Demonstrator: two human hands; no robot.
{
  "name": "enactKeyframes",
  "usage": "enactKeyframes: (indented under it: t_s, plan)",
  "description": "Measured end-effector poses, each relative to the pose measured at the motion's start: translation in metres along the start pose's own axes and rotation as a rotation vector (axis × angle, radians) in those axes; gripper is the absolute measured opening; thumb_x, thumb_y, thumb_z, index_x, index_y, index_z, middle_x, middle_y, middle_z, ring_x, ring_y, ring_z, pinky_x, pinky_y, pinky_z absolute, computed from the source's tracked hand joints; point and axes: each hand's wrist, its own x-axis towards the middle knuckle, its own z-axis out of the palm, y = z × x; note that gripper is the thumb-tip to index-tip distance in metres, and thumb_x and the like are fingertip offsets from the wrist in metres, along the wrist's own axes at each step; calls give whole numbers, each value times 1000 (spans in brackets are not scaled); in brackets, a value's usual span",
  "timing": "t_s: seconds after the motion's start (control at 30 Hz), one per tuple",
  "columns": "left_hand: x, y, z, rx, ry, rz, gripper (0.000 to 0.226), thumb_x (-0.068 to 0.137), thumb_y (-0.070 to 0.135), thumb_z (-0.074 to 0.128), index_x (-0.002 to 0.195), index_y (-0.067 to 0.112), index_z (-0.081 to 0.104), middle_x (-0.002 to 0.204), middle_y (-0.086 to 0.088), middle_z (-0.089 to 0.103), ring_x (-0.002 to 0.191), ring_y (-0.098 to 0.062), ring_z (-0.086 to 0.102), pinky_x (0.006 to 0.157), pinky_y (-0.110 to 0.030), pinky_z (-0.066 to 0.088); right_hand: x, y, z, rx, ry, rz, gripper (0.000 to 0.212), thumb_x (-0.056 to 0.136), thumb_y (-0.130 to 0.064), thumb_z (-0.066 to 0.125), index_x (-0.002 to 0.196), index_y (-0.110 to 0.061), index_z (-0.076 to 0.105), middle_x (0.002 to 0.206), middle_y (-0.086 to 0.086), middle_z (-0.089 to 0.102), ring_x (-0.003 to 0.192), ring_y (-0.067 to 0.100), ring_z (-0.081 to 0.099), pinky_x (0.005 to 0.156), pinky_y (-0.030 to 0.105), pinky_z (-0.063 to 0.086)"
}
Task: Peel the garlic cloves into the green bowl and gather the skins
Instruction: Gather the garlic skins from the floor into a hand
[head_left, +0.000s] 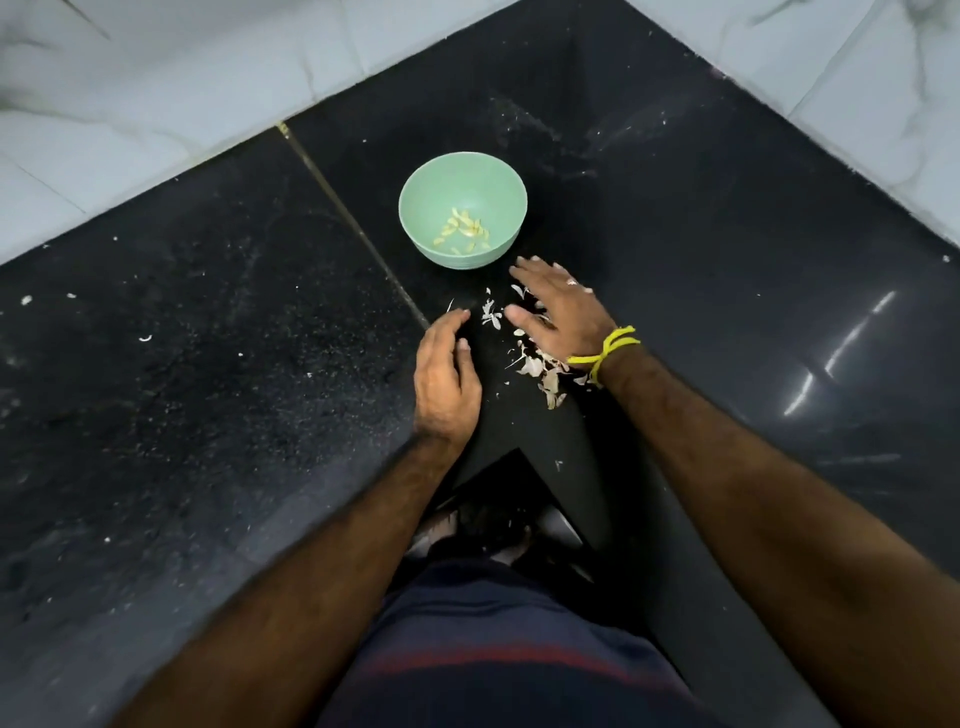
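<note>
A green bowl (462, 176) stands on the black counter near the inner corner, with several peeled garlic cloves (464, 231) in its bottom. Just in front of it, pale garlic skins (540, 366) lie scattered on the counter. My right hand (558, 312) lies flat with straight fingers over the skins, its fingertips close to the bowl's near rim. My left hand (444, 371) rests on its edge to the left of the skins, fingers loosely bent, holding nothing. A few skins (491, 314) lie between the two hands.
The black stone counter (208, 338) forms an L around me, with a seam (353, 223) running left of the bowl. White marbled wall tiles (156, 93) rise behind it. Small white flecks dot the left counter. The counter's inner edge (519, 452) sits just behind my hands.
</note>
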Motion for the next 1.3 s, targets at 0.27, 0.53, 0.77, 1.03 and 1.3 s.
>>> enactKeyframes:
  t_s: [0.27,0.53,0.77,1.03,1.3]
  plan:
    - [-1,2,1,3,137,12,37,100,-1,44,136,-8,52,140,-23,54,132,-34,51,115,-38,38,8,-29,7,-179,-24,-269,68,94,-53,46,145,-9,46,151,11,45,144,23,36,119,39,29]
    - [-4,2,-2,-20,99,-16,39,103,9,44,140,-5,49,144,-20,52,135,-29,49,115,-37,37,-11,-28,30,-575,119,-353,38,92,-25,53,121,-7,69,129,10,66,120,27,62,103,41,49]
    - [-16,14,1,-28,-60,-22,39,104,13,45,141,3,52,146,-10,54,139,-23,48,117,-38,36,-92,1,-6,-74,351,-37,78,88,-59,60,148,-12,43,156,11,36,147,27,28,121,51,19]
    - [-33,9,-11,0,-183,52,44,105,22,42,144,2,50,152,-8,48,144,-19,41,121,-27,27,-106,-21,29,-361,185,164,128,68,-96,40,157,-7,13,164,19,4,153,32,1,121,57,12]
    - [1,8,-5,-37,-27,-78,42,105,19,44,143,2,50,148,-11,52,140,-20,46,118,-28,33,-53,14,13,-197,365,356,98,86,-79,32,152,-7,30,160,20,24,149,37,18,121,55,17]
